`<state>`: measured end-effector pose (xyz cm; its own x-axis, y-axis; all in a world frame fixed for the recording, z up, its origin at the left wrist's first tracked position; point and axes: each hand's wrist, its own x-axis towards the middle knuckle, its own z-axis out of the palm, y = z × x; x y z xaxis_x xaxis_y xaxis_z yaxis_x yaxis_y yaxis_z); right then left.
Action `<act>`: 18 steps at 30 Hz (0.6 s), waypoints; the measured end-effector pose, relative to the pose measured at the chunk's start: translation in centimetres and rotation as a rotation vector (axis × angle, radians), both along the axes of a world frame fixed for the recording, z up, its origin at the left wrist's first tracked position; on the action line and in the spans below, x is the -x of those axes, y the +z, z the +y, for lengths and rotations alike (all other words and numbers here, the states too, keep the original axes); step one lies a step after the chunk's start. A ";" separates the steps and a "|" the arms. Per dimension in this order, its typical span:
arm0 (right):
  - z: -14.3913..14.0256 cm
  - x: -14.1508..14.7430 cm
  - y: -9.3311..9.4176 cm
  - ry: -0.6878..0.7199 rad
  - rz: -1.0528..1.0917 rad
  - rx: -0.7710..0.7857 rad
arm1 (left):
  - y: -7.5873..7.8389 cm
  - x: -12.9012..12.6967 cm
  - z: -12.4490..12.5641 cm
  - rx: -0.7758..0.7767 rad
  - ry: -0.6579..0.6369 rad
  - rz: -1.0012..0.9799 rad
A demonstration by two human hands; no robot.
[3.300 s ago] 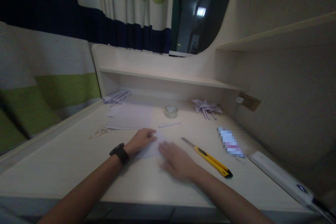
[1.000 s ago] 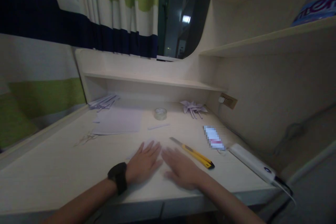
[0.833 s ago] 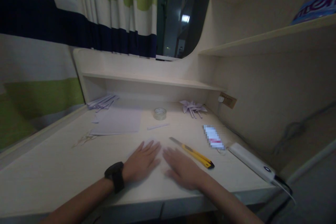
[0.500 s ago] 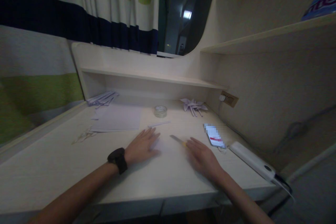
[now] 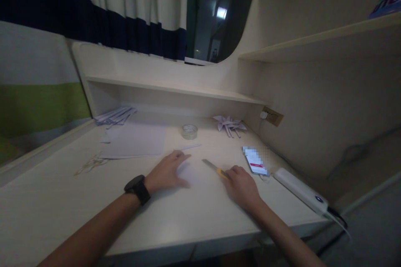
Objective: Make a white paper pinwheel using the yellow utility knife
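No real containers in view; closest thing is the tape roll point(image 5: 189, 131), a clear ring standing on the surface point(image 5: 62, 208), nothing visible inside it.

Landmark = tape roll.

Utility knife point(image 5: 215, 167): lies flat on the surface, nearer the person than the tape roll & a bit to its right. Thin grey blade end shows, pointing back-left twd the roll; a short bit of yellow body shows next to the knuckles, rest is hidden under the right hand point(image 5: 242, 187). That hand is curled loosely over the handle, fingers bent down on it; firm grip or just resting, can't tell.

Left hand point(image 5: 166, 172): flat, fingers spread & extended, palm down, nearer than the roll & slightly left of it. It presses on a small pale paper sheet point(image 5: 191, 174) whose edge shows betw. the two hands. Black watch point(image 5: 137, 188) on that wrist.

Other stuff rel. to the roll: thin white paper strip point(image 5: 188, 147) just in front of it; larger paper stack point(image 5: 133, 142) to its left; loose strips point(image 5: 115, 115) farther back-left by the shelf; folded paper pinwheel point(image 5: 228, 124) to its right; phone point(image 5: 255, 160) right & nearer, screen blurred; white power bank point(image 5: 300, 191) beyond the phone w/ cable at the surface edge.
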<state>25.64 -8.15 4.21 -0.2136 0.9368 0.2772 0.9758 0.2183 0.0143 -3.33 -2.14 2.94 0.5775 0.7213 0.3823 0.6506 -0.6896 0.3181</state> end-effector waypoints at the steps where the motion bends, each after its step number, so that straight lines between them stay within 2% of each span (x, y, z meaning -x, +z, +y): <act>1: 0.0 0.1 0.0 0.002 -0.004 0.001 | 0.0 0.0 0.1 -0.013 0.002 -0.002; 13: 0.2 0.3 -0.3 0.049 -0.036 -0.017 | -0.6 0.1 -0.3 -0.039 0.030 0.018; 18: 0.0 0.2 -0.2 0.061 -0.028 -0.026 | 0.3 0.0 -0.4 -0.033 -0.007 -0.136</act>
<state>25.39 -8.17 3.98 -0.2776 0.9144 0.2945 0.9600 0.2761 0.0475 -3.31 -2.50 3.25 0.5238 0.7029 0.4812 0.5980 -0.7057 0.3800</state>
